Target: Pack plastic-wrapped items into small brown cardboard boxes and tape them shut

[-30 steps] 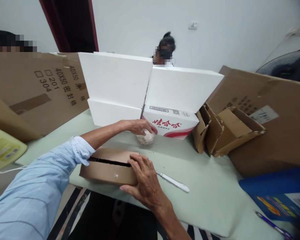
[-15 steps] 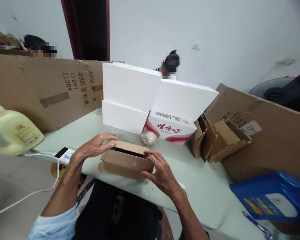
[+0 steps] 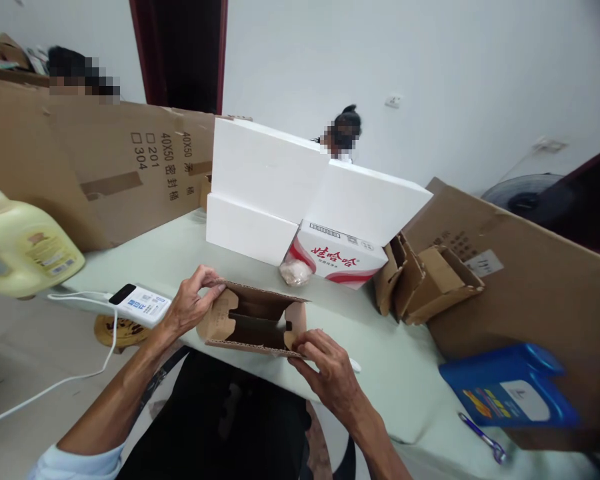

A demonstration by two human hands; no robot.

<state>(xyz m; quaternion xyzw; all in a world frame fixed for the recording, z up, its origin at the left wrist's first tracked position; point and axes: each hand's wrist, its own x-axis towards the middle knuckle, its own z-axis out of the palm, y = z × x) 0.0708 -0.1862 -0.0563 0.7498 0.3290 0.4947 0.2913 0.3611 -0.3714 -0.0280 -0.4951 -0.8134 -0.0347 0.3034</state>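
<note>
Both my hands hold a small brown cardboard box (image 3: 253, 323) at the near edge of the pale green table (image 3: 420, 373). The box is tipped so its open side faces me, and its inside looks dark with side flaps folded in. My left hand (image 3: 187, 307) pinches the box's upper left corner and flap. My right hand (image 3: 325, 370) grips the lower right edge and flap. A small pale wrapped lump (image 3: 295, 272) lies on the table just behind the box.
White foam slabs (image 3: 265, 180) lean over a red-and-white printed carton (image 3: 337, 257). Folded small cartons (image 3: 425, 283) and large cardboard sheets (image 3: 530, 287) stand right; another sheet (image 3: 110, 167) left. A yellow jug (image 3: 20, 250), a power bank (image 3: 140, 305), a blue jug (image 3: 510, 387) and a pen (image 3: 483, 438) lie nearby. People sit behind.
My left hand left the wrapped lump and came back to the box. Both hands then tipped the box up, turning its open side toward me with the flaps spread.
</note>
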